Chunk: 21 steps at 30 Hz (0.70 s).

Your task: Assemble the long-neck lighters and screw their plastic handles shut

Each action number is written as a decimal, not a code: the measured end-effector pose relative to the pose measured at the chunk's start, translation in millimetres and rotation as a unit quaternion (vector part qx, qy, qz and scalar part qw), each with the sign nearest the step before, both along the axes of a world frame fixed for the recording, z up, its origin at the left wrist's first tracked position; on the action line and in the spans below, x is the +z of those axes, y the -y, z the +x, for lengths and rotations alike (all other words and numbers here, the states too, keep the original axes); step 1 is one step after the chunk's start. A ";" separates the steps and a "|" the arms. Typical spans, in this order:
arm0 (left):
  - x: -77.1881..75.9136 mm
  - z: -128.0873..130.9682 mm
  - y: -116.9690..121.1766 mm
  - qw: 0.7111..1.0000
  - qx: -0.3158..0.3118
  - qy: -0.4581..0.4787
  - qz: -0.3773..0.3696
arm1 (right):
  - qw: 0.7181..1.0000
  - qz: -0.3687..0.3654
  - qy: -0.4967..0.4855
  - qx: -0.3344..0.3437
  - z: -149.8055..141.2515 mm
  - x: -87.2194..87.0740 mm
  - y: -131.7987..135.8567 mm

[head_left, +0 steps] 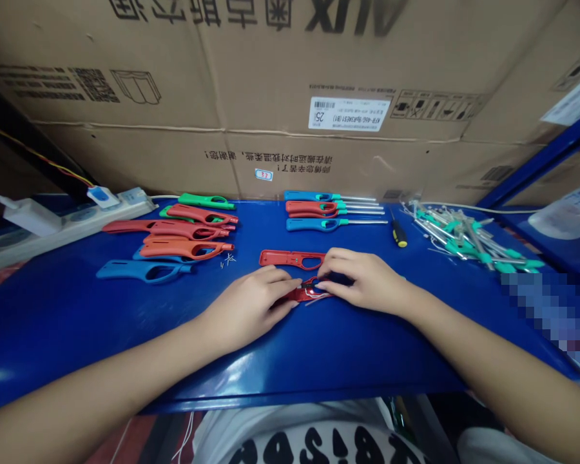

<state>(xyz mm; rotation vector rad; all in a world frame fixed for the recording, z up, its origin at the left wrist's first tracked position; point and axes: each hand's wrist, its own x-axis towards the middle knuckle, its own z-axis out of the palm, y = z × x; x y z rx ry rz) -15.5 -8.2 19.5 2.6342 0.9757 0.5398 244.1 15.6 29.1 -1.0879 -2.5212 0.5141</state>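
Between my hands lies a red lighter half-shell (299, 295) with a dark part and thin white wires in it. My left hand (258, 299) pinches its left end, fingers closed on it. On its right side my right hand (360, 277) has thumb and fingers closed at the dark part and wires; the exact thing in the fingertips is partly hidden. Just behind, a second red half-shell (290, 259) lies with its inner side up, its right end covered by my right hand.
Red, orange, green and blue lighter shells (188, 248) lie at left, near small white pins (228, 259). Lighters with metal tubes (314, 223) lie at the back. A screwdriver (398, 231) and a pile of tubes with green ends (473, 238) lie right. A power strip (91, 222) borders the left.
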 end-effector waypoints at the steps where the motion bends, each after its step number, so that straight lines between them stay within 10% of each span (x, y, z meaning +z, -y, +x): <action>1: -0.6 0.2 0.1 1.000 -0.005 0.003 0.000 | 1.000 0.001 0.007 0.005 -2.3 -2.6 0.5; 21: 0.0 1.4 -1.4 0.999 -0.033 -0.013 0.007 | 0.992 0.076 0.088 0.054 -6.4 -3.9 2.8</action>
